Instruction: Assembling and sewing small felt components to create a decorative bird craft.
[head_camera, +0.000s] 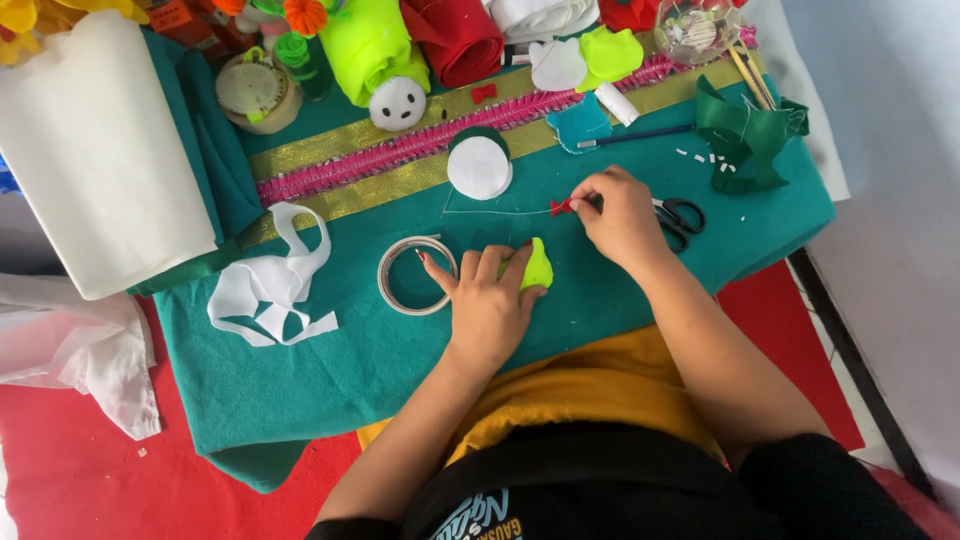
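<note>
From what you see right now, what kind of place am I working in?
Likely a home craft or sewing spot: felt rolls at the back, scissors and a tape ring on the teal felt sheet.

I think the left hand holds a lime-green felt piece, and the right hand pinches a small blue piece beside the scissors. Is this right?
Not quite. In the head view, the small piece pinched by the right hand is red, not blue. The rest holds: the left hand holds the lime-green felt piece, and the scissors lie beside the right hand.
</note>
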